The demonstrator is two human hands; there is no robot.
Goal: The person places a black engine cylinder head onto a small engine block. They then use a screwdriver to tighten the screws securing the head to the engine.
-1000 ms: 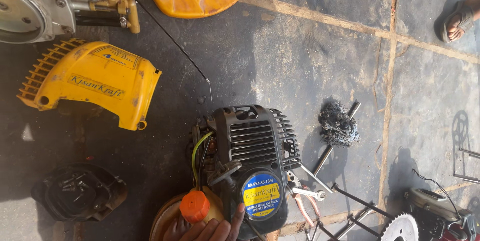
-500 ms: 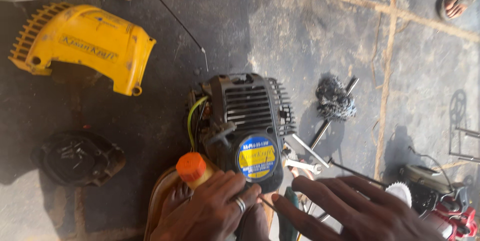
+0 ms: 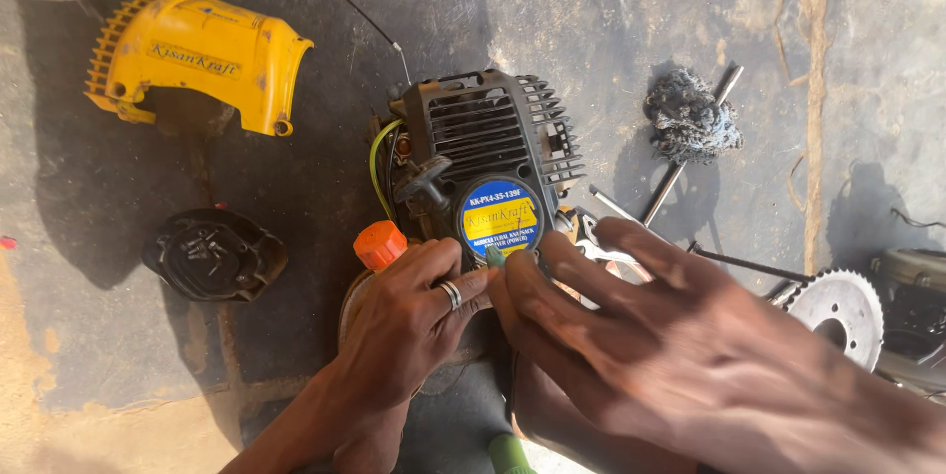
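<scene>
Small black engine (image 3: 483, 164) on dark stone floor (image 3: 611, 21), cooling vents up, round blue-and-yellow sticker (image 3: 501, 219) facing camera; landmark for everything else. Left hand (image 3: 409, 321) just below engine, fingers curled loosely, ring on one finger, resting beside orange cap (image 3: 379, 243) at engine's lower left; pinching a small green piece (image 3: 495, 257) at the sticker's lower edge together with right hand (image 3: 670, 336). Right hand blurred, fingers spread fairly wide, thumb and forefinger meeting at the green piece; exact grip hard to tell. Yellow cover (image 3: 192, 60) well apart, up-left of engine; black round part (image 3: 212, 255) left of engine; tangled dark rag on rod (image 3: 690, 117) right of engine; toothed sprocket (image 3: 838, 311) far right and lower. Judgement on doing the step well: steady engine body with left palm, keep green piece square to the housing, avoid snagging yellow-green wire (image 3: 376, 164) on engine's left side; slow down right hand for fine placement.
</scene>
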